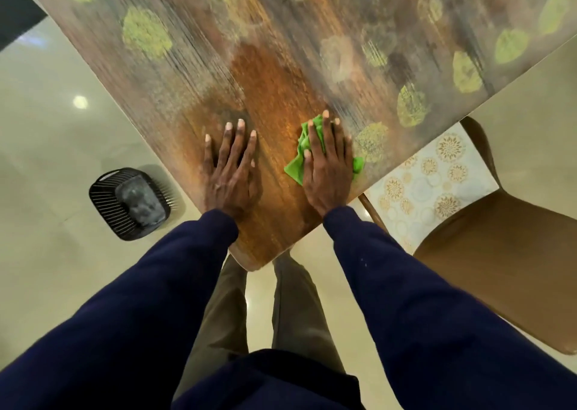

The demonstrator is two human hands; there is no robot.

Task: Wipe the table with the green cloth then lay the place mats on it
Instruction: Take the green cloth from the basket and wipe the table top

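Note:
A crumpled green cloth [296, 163] lies on the patterned brown table [218, 66] near its front corner. My right hand [327, 166] presses flat on the cloth with straight fingers, covering most of it. My left hand [232, 166] rests flat on the bare tabletop to the left of the cloth, fingers spread. A white place mat with gold flower prints [427, 181] lies on the seat of a chair to the right, partly under the table's edge.
A brown chair [499, 247] stands at the right of the table. A black slatted basket [131, 203] with something pale inside sits on the glossy cream floor at the left. My legs stand at the table's corner.

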